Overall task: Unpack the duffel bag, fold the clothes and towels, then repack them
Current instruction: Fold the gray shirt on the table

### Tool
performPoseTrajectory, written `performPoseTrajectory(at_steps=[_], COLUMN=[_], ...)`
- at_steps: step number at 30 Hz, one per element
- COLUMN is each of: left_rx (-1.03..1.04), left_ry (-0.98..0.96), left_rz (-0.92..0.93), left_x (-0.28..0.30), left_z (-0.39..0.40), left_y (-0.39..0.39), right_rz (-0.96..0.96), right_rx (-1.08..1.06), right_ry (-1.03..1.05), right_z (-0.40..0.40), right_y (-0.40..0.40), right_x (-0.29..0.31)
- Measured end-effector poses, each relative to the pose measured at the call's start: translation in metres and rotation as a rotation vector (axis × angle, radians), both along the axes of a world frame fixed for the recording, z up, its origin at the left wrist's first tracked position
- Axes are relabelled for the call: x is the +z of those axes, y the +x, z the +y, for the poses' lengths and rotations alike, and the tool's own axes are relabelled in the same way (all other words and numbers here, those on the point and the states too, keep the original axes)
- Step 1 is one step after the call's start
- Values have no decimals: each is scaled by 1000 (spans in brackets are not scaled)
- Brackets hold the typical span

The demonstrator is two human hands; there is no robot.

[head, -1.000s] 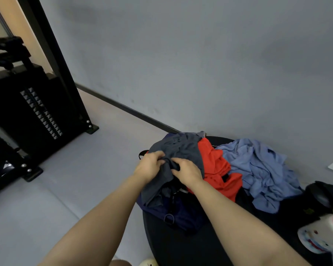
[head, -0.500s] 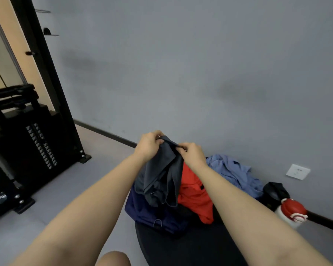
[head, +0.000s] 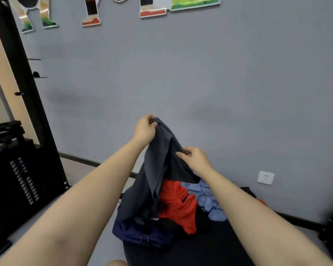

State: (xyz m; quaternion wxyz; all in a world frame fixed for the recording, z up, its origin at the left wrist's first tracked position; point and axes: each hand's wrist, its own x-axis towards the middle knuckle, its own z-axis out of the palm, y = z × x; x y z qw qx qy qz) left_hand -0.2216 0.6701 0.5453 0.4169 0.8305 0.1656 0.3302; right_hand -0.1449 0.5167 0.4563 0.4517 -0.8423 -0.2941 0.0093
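**Grey garment being held up above the duffel bag**

The left hand (head: pixel 144 129) is pinching the top edge of a dark grey garment (head: pixel 156 169) between thumb and curled fingers, holding it at the highest point of the cloth. The right hand (head: pixel 195 158) is sitting lower and to the right of the left hand, pinching a fold on the garment's right side with thumb and fingertips. The garment is hanging in a loose cone between and below the two hands, its lower end trailing onto the navy duffel bag (head: pixel 142 234).

The duffel bag is lying at the near left edge of a round black surface (head: pixel 200 252). Just right of the bag, a red garment (head: pixel 178 206) is resting crumpled, partly under the grey cloth. A light blue garment (head: pixel 208 200) is lying beyond the red one, farther right of the bag and partly hidden by the right forearm.

Left of the bag, a black weight machine (head: pixel 21 175) is standing on the grey floor. A white wall socket (head: pixel 265 177) is showing on the grey wall, right of the bag and above it.
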Motion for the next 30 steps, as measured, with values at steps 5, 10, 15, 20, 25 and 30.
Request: performPoseTrajectory(at_steps=[5, 10, 15, 20, 25, 30], left_rx=[-54, -92, -121, -238, -492, -251], left_ry=[-142, -151, -172, -288, -234, -92], left_rz=[-113, -151, -171, 45, 357, 369], left_x=[29, 38, 16, -52, -122, -159], left_z=[-25, -44, -38, -24, -18, -34], left_y=[7, 11, -2, -19, -23, -10], right_rz=[153, 74, -27, -52, -15, 0], right_rx=[190, 26, -94, -128, -130, -115], right_ry=[145, 175, 131, 171, 234, 240], right_z=[-14, -7, -16, -29, -36, -43], right_y=[-14, -19, -13, -10, -8, -6], right_x=[11, 32, 53, 60, 61, 56])
